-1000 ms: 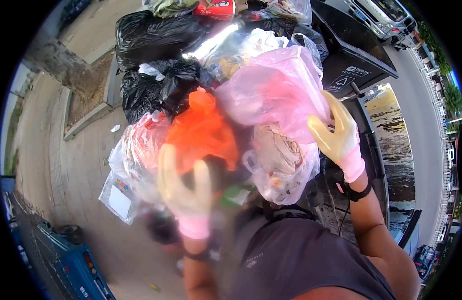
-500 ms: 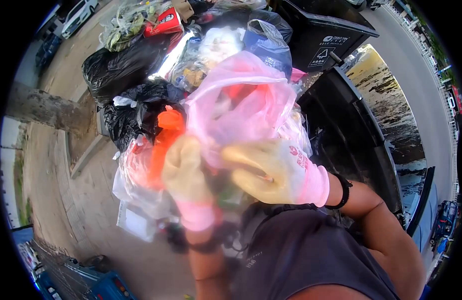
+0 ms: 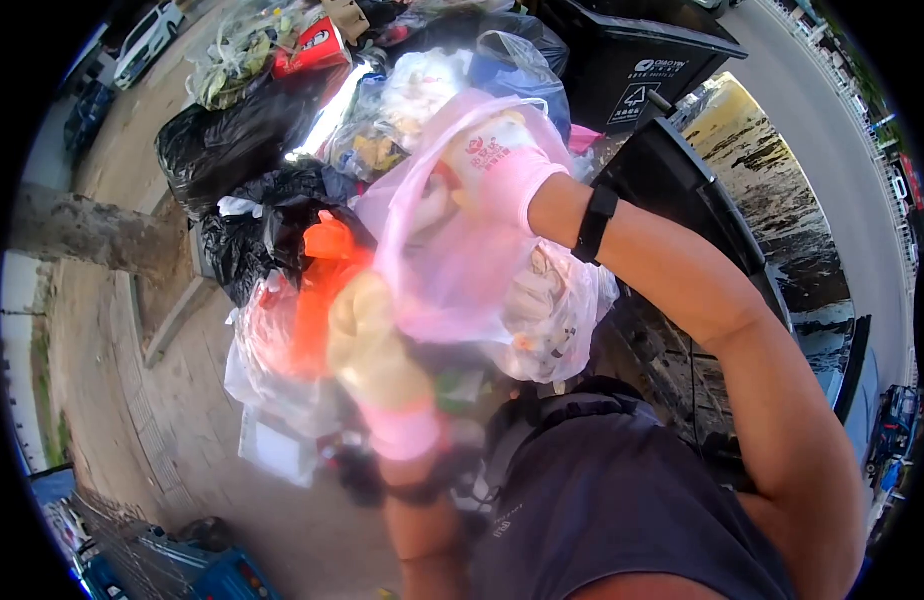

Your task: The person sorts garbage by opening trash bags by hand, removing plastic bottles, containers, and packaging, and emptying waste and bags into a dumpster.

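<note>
My right hand (image 3: 502, 165), in a cream and pink glove, reaches into the open mouth of a pink plastic bag (image 3: 447, 285); the bag's film and the glove hide its fingers. My left hand (image 3: 372, 345), gloved the same way and slightly blurred, is closed at the left edge of the pink bag, beside an orange bag (image 3: 327, 275). Its fingertips are turned away, so what it grips is hard to tell. A clear bag with pale contents (image 3: 552, 315) lies right of the pink bag. Something reddish shows inside the pink bag.
Black bags (image 3: 232, 140), a red printed bucket (image 3: 312, 47) and a clear bag of greenish scraps (image 3: 232, 70) are piled farther off. A black wheeled bin (image 3: 632, 70) stands at upper right. A tree trunk (image 3: 92, 235) is at left, a blue vehicle (image 3: 222, 580) at lower left.
My right hand has moved from the pink bag's near side up and into its mouth. My left hand has gone from open to closed by the bag. The view has shifted.
</note>
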The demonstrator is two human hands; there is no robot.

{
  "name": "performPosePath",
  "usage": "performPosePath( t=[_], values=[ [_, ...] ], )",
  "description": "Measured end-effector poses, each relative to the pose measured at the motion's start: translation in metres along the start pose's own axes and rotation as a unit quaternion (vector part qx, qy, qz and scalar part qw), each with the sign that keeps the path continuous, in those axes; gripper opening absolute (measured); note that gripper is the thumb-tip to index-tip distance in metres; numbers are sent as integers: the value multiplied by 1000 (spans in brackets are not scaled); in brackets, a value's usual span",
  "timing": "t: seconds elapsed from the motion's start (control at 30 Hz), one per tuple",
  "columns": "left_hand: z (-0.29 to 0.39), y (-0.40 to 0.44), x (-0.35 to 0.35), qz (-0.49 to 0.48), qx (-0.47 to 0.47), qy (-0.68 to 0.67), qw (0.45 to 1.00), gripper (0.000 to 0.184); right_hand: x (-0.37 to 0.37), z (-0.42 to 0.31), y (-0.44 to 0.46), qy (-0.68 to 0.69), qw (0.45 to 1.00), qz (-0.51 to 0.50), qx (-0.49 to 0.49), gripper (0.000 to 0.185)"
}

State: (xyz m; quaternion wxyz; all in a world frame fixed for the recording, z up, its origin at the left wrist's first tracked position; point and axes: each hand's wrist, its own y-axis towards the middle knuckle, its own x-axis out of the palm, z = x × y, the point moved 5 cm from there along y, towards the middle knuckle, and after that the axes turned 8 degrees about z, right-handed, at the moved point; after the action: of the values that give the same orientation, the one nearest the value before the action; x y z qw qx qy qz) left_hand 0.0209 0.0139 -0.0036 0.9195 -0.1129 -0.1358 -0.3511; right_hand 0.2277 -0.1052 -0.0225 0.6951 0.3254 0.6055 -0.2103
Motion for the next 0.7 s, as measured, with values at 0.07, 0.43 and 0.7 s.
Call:
performPosePath(
  t=[0.07, 0.43, 0.7],
  values=[
    [3, 2, 8, 8, 2, 15, 1000, 27, 21, 7, -3, -45, 997, 37, -43, 31],
    [18, 4, 19, -35, 54, 20, 998, 34, -43, -13, -46, -110, 987, -47, -104, 24],
    [19, -2, 16, -3, 59, 44, 997, 32, -45, -33, -138, -70, 930, 182, -312, 7]
  ],
)
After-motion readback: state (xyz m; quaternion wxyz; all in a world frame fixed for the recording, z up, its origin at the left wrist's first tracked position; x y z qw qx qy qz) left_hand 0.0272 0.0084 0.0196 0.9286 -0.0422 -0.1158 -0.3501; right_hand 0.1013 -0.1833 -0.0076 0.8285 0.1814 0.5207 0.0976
